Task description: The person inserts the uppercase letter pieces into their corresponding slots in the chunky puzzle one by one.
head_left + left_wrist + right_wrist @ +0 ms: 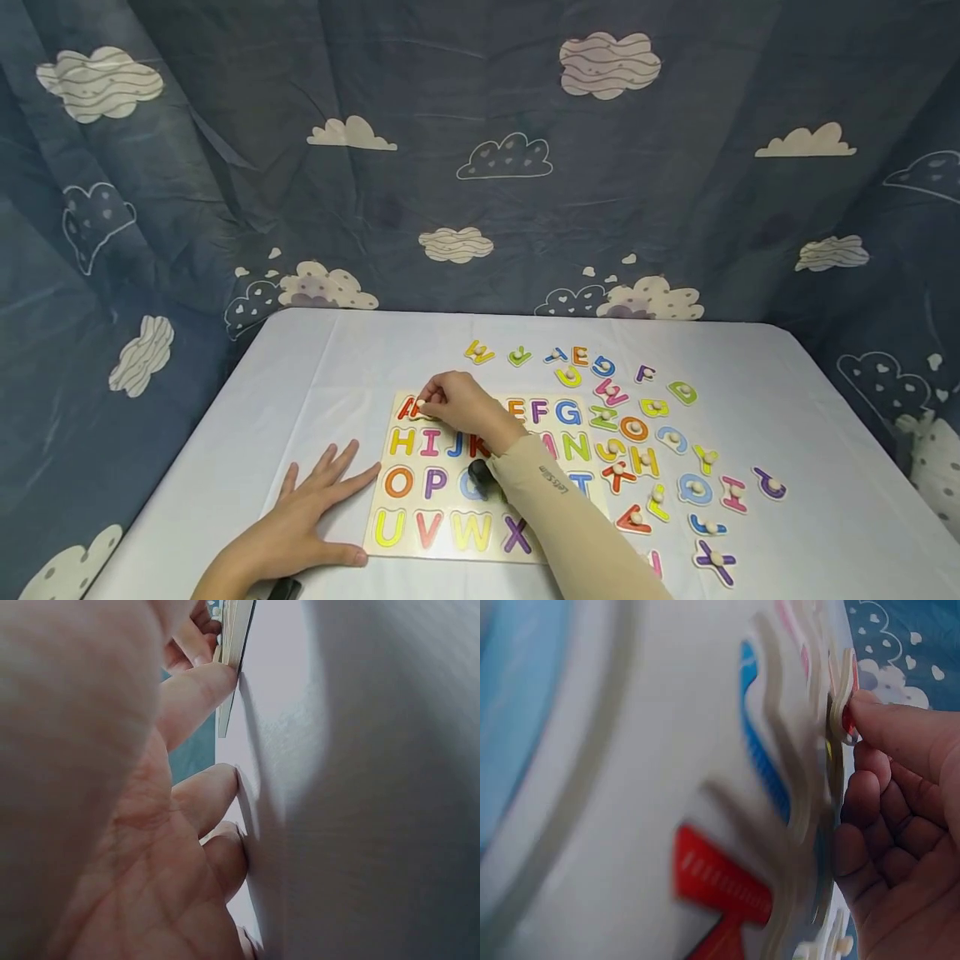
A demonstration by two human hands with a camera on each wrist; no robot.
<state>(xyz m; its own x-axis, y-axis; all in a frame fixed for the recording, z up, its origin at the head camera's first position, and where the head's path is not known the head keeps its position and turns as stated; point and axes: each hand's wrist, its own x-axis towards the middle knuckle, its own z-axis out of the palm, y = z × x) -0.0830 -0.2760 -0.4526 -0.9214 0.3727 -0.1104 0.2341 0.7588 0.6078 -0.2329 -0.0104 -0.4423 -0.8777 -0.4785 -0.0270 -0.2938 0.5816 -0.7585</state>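
Observation:
A wooden alphabet puzzle board (408,461) with coloured printed letters lies on the table. Over its top left corner, at the A spot, my right hand (461,404) pinches a red letter piece (844,701) between thumb and fingers. The piece is tilted on edge in the right wrist view, and the fingers partly cover it. My left hand (303,517) rests on the table with fingers spread, index fingertip and thumb tip right at the board's left edge. The right sleeve (570,517) hides several printed letters.
Loose knobbed letters lie behind and right of the board, among them an orange E (580,356), a red K (618,477), a purple X (715,562) and a pink I (733,493). A white cloth (315,358) covers the table. A cloud-patterned curtain (420,192) hangs behind.

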